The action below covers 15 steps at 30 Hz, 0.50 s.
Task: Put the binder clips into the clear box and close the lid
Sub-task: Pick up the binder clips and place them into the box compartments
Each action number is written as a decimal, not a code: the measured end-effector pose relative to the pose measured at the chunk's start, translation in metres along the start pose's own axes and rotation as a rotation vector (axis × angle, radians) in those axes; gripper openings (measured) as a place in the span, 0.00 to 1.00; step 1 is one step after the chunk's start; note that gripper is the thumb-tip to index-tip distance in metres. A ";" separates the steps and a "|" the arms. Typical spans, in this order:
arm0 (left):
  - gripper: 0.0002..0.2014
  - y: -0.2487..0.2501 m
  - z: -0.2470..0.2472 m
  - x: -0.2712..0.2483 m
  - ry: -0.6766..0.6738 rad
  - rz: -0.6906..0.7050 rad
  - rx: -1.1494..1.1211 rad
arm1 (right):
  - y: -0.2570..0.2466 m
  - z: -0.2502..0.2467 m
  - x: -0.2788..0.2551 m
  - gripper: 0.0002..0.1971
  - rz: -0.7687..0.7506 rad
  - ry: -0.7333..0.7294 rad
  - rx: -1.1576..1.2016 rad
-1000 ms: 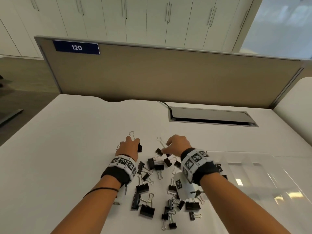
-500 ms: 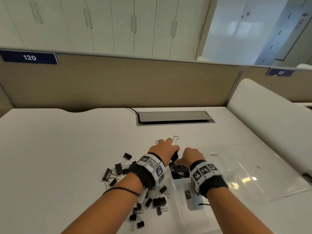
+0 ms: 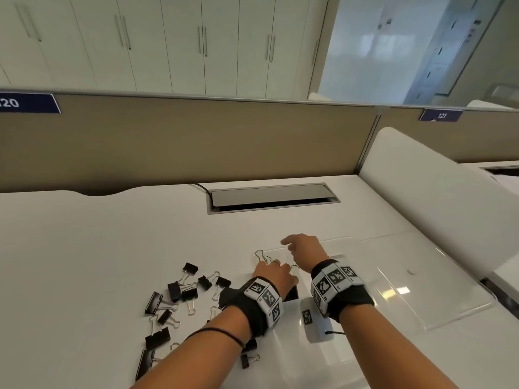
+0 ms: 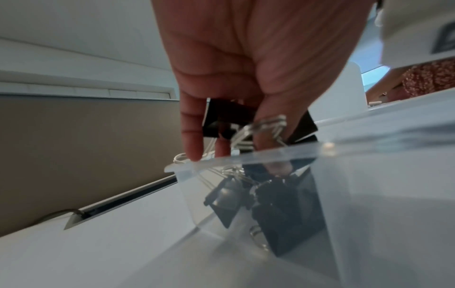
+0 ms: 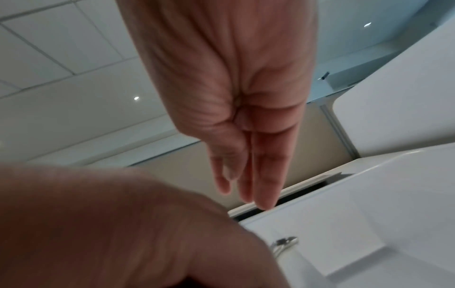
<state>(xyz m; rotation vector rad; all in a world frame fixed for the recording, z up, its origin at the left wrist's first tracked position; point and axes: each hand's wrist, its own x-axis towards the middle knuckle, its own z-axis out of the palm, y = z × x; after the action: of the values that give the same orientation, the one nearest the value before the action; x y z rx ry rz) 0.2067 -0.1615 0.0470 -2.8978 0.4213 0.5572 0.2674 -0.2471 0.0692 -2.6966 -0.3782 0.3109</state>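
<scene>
Several black binder clips (image 3: 182,290) lie scattered on the white desk, left of my arms. The clear box (image 3: 292,329) stands under my hands, its lid (image 3: 421,290) lying open to the right. My left hand (image 3: 269,263) pinches a bunch of binder clips (image 4: 231,118) just above the box's rim (image 4: 258,155), wire handles sticking out past the fingers. More clips (image 4: 283,204) lie inside, seen through the wall. My right hand (image 3: 288,245) hovers over the box's far side with straight fingers (image 5: 265,185), holding nothing.
A grey cable hatch (image 3: 269,196) is set into the desk behind the box. A beige partition (image 3: 196,141) closes the back, and a white rounded divider (image 3: 435,197) stands on the right.
Both hands came from the clip pile to the box. My left hand has sunk toward the rim with its clips. My right hand went from curled to straight and holds nothing.
</scene>
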 end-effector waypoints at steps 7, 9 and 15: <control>0.19 0.011 0.000 0.001 0.017 -0.155 -0.162 | -0.024 0.010 0.014 0.27 -0.165 -0.218 -0.041; 0.20 0.014 0.007 0.004 0.004 -0.189 -0.242 | -0.026 0.013 0.020 0.28 -0.181 -0.235 -0.080; 0.16 0.002 0.006 0.003 0.060 -0.164 -0.447 | -0.026 0.020 0.036 0.20 -0.227 -0.161 -0.196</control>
<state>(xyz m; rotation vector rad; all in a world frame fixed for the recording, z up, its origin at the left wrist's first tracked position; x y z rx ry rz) 0.2071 -0.1630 0.0396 -3.3382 0.0666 0.6056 0.2905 -0.2058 0.0566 -2.7883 -0.7934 0.4450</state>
